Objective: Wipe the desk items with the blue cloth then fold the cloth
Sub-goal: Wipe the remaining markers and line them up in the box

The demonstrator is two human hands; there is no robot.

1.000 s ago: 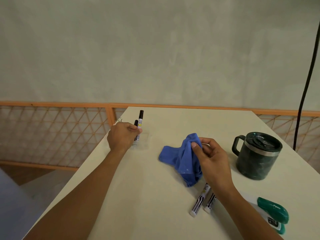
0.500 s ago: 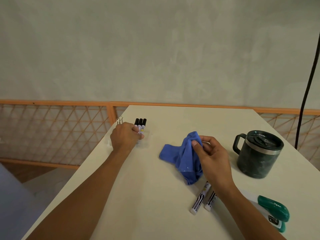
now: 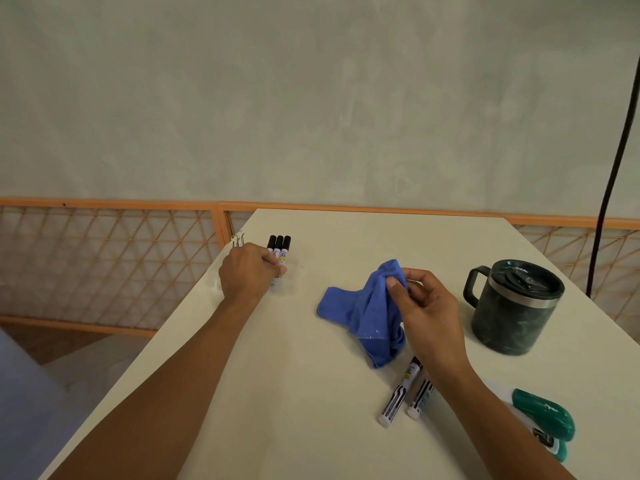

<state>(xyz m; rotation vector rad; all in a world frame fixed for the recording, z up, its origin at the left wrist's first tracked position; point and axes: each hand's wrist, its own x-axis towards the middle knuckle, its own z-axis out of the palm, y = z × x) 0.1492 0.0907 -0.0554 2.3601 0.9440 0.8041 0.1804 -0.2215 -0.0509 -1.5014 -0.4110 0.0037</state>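
Head view, left hand hiding lower ends of three markers, grip unclear, right hand pinching blue cloth

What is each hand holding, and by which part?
Right hand pinches the blue cloth at its raised, bunched top, between thumb and fingers. Left hand grips the three black-capped markers by their barrels, caps free.
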